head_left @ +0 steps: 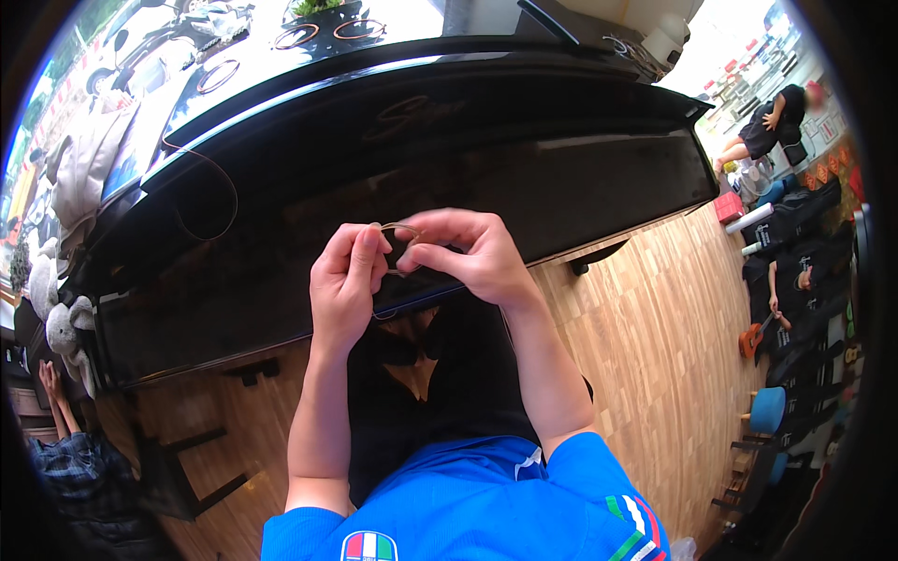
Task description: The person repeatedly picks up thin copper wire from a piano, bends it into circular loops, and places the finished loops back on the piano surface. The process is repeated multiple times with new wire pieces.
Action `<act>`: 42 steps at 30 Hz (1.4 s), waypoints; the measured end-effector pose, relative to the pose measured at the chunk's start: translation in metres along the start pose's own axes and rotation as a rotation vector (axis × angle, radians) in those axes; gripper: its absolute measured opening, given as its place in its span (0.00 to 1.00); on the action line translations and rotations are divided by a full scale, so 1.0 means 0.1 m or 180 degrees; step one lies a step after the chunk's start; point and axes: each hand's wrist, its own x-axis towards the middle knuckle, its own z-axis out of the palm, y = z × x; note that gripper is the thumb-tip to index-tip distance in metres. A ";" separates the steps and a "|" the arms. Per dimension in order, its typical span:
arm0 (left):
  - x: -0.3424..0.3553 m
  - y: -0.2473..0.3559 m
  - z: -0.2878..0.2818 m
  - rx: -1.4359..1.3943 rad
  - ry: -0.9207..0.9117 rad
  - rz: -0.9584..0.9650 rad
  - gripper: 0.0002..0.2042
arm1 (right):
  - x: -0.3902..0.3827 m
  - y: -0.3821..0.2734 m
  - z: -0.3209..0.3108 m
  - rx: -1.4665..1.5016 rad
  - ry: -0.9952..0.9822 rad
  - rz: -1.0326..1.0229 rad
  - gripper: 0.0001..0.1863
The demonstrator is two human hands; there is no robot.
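Observation:
A thin coil of wire [400, 227] is held between my two hands, in front of a glossy black piano [309, 201]. My left hand [344, 276] pinches one side of the loop between thumb and curled fingers. On the other side, my right hand [472, 254] closes thumb and fingers around the loop; its fingertips are slightly blurred. Part of the coil is hidden behind my fingers. Below it, a thin bluish loop [385, 315] shows near the piano's front edge.
Coiled wire rings [360, 29] and a potted plant [316, 7] rest on the piano's top. A loose strand [234, 201] hangs over its left part. Plush toys [70, 332] sit at left, near another person's arm. People, an orange ukulele [751, 339] and a blue stool [768, 409] are at right.

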 end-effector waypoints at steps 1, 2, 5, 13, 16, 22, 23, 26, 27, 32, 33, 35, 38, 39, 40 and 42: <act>0.00 0.00 0.01 0.0103 -0.0004 0.0017 0.12 | -0.01 -0.04 -0.02 0.0231 -0.0050 0.0062 0.25; 0.01 0.01 0.02 0.0207 -0.0009 0.0035 0.12 | 0.01 -0.02 -0.05 0.0524 -0.0205 -0.0062 0.28; 0.00 0.01 0.06 0.0309 0.0075 0.0101 0.12 | 0.04 0.02 -0.13 0.0046 -0.0439 -0.0273 0.27; -0.02 0.00 -0.02 0.0078 0.0142 0.0166 0.13 | 0.03 0.15 0.01 -0.0481 0.0225 -0.0368 0.14; -0.01 0.02 -0.08 -0.0027 -0.0074 0.0049 0.14 | 0.06 0.22 -0.13 -0.0834 0.0008 -0.0828 0.13; -0.01 0.04 -0.08 -0.0093 -0.0059 -0.0062 0.14 | 0.05 0.02 -0.09 -0.0152 -0.0106 0.0086 0.09; -0.01 0.06 -0.05 -0.0023 -0.0020 -0.0064 0.13 | 0.05 0.03 -0.07 -0.0166 -0.0061 0.0026 0.09; -0.01 0.06 -0.03 0.0104 0.0001 -0.0121 0.11 | 0.03 0.07 -0.08 -0.0294 0.0128 -0.0039 0.08; -0.01 0.06 -0.03 0.0094 0.0049 -0.0100 0.11 | 0.05 0.07 -0.07 -0.0391 0.0195 0.0027 0.08; -0.03 0.17 0.02 -0.0106 0.0255 -0.0249 0.11 | 0.12 0.12 -0.05 -0.0065 0.0491 -0.0259 0.06; -0.05 0.21 0.02 0.0004 0.0192 -0.0345 0.11 | 0.11 0.12 -0.07 -0.0019 0.0544 -0.0212 0.05; -0.13 0.30 -0.02 0.0225 0.0068 -0.0537 0.12 | 0.11 0.12 -0.09 0.0047 0.0582 -0.0246 0.05; -0.26 0.44 -0.12 0.0090 -0.0315 -0.0865 0.12 | 0.05 0.17 -0.09 0.0150 0.0584 -0.0385 0.04; -0.29 0.50 -0.16 0.0001 -0.0441 -0.1003 0.12 | 0.06 0.15 -0.09 0.0178 0.0598 -0.0413 0.04; -0.31 0.56 -0.20 0.0051 -0.0555 -0.1098 0.11 | 0.05 0.14 -0.09 0.0205 0.0612 -0.0441 0.04; -0.39 0.54 -0.22 0.0059 -0.0548 -0.0844 0.11 | 0.03 0.17 -0.09 0.0232 0.0584 -0.0519 0.04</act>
